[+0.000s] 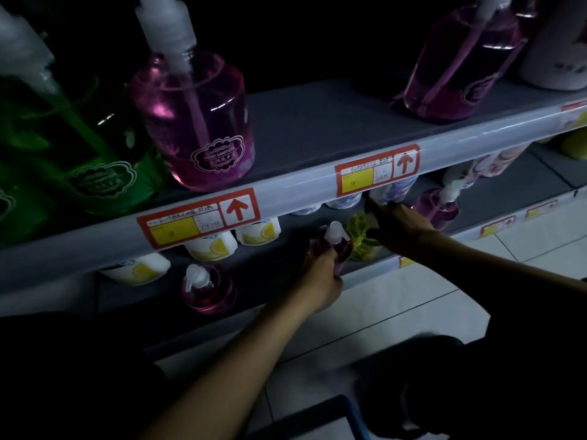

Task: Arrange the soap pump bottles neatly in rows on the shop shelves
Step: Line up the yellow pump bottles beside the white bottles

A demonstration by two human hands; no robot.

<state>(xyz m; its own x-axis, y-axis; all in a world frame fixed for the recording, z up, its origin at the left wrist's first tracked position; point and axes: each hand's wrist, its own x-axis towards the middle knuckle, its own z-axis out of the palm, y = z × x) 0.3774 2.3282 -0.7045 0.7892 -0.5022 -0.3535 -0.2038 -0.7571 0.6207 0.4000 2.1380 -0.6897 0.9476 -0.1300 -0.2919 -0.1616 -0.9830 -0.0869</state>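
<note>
Pink, slick plastic: the pump bottle [343, 249] at centre frame, on the lower shelf [495, 201], sits wrapped in our left hand [320, 281]. Liquid-heavy, we judge; grasp the body, not the pump. Our right hand [401, 225] touches the green bottle [360, 246], its grip too dark to tell.

Very dim, underexposed; deep shadow at edges, floor tiles [413, 300] brightest; wide-angle bending, soft blur.

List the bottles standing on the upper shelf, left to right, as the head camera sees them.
Green bottle → pink hand sanitizer bottle → purple bottle → white bottle, cut off by the right edge.
</note>
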